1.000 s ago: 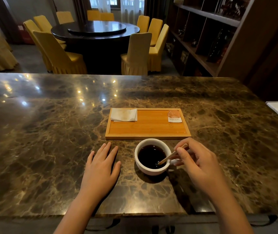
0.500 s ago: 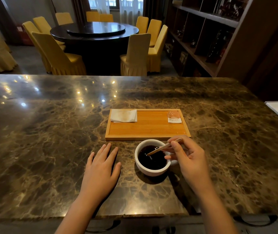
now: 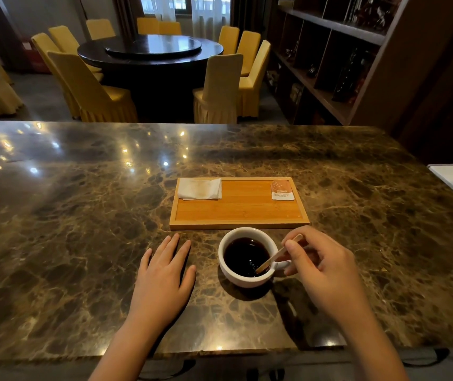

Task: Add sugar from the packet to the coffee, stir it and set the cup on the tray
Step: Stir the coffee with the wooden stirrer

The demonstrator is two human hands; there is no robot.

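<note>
Your right hand (image 3: pixel 327 273) has swung the stirrer (image 3: pixel 277 254) to the cup's (image 3: pixel 247 257) right, grip pinching it; your left hand (image 3: pixel 162 281) rests flat, empty, on the desk (image 3: pixel 68 243).

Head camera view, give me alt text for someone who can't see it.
A right hand stirs dark coffee in a white ceramic cup with a thin wooden stick on a brown marble counter; the left hand rests flat beside it.
</note>
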